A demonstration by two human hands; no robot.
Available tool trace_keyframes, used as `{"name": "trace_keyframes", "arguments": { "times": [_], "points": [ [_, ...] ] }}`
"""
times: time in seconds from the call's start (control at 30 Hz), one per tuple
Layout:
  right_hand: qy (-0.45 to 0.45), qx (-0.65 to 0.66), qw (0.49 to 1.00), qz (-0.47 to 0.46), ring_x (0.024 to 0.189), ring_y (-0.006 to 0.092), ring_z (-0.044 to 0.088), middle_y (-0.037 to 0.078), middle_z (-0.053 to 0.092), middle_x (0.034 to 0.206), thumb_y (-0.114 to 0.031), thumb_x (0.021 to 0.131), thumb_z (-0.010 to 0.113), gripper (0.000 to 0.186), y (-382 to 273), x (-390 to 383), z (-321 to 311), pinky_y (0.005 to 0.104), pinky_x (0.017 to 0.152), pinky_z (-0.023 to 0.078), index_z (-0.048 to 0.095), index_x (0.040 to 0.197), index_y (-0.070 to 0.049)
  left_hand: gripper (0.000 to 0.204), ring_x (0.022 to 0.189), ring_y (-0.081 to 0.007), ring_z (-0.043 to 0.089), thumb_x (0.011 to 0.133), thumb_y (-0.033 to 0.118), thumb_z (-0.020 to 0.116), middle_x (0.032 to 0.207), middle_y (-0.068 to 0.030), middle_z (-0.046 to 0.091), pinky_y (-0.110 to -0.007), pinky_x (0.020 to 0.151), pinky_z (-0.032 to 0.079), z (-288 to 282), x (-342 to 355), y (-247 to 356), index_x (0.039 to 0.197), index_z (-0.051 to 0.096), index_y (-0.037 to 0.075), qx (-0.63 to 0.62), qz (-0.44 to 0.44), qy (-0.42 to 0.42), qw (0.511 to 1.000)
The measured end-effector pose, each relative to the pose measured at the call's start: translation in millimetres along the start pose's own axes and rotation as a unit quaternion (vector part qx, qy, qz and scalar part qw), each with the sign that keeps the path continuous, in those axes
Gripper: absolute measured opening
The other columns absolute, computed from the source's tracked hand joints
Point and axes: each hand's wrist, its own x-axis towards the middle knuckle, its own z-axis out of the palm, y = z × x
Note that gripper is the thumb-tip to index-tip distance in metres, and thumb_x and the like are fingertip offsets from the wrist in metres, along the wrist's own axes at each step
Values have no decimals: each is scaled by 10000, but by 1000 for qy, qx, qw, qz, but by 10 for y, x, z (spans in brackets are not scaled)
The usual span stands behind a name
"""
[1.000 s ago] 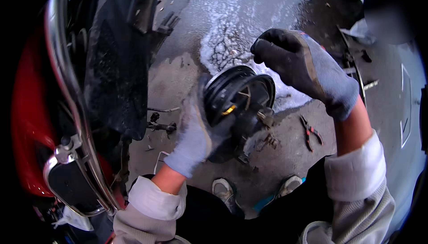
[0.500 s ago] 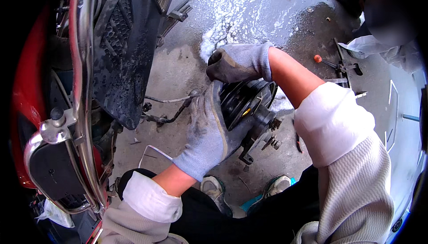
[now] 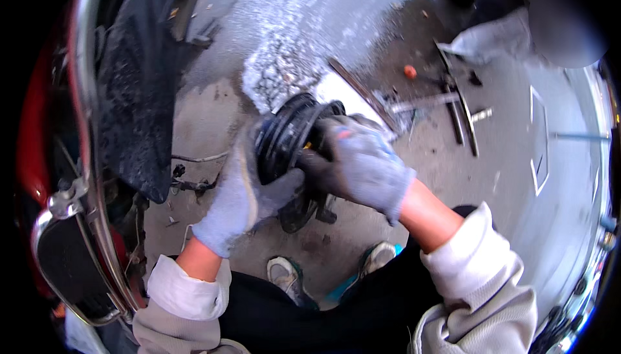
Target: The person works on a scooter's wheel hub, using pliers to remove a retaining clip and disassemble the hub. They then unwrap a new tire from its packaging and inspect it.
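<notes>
Between my two gloved hands is a black, round, ridged metal part [image 3: 284,131] with stepped rims and a small yellow mark. My left hand [image 3: 249,179] is wrapped round its left and lower side, thumb across the front. My right hand [image 3: 352,160] grips its right side, fingers curled over the rim and partly hiding it. Both gloves are grey with dark, dirty palms. A darker lower section of the part hangs below my hands, above my shoes. The picture is slightly smeared by motion.
At left stands a red vehicle [image 3: 39,153] with a chrome bar [image 3: 84,88] and black panel [image 3: 132,101]. White foam [image 3: 278,63] covers wet floor ahead. Metal bars [image 3: 462,105], an orange-ended tool [image 3: 410,71] and a long strip [image 3: 362,92] lie right. Another person crouches at upper right.
The ridged part has moved left and turned, with its lower bracket now mostly hidden. My right hand has come down from its top to its right side. The view has shifted right.
</notes>
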Motion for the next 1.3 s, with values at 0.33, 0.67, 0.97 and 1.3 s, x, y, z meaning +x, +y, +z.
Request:
{"name": "trace_keyframes", "arguments": {
  "times": [0.33,0.67,0.97,1.3],
  "points": [
    [47,-44,997,43,958,398,609,223,641,953,-307,795,719,367,-114,-15,324,494,847,477,619,960,6,749,1195,-212,546,782,57,737,1312,-149,546,-356,1028,433,-23,-14,94,1431,365,-1,109,2,-24,994],
    [9,95,991,93,806,419,664,259,659,813,-226,768,741,337,-63,80,278,476,719,529,616,927,44,773,1220,-241,539,774,91,751,1332,-175,528,-373,1039,428,-83,47,27,1434,360,0,117,-6,-37,992],
    [-68,205,968,129,813,399,670,207,676,800,-260,789,664,210,23,257,103,472,734,535,704,771,-54,788,1207,-338,521,757,239,776,1298,-214,515,-427,1043,408,-78,63,-53,1403,391,4,228,5,-10,974],
    [-46,145,986,64,798,425,669,245,677,832,-356,894,576,355,207,289,-17,484,725,523,703,863,-26,816,1122,-194,575,789,191,814,1287,-178,556,-331,952,489,-184,176,53,1401,341,-69,96,-107,-11,990]
  ]
}}
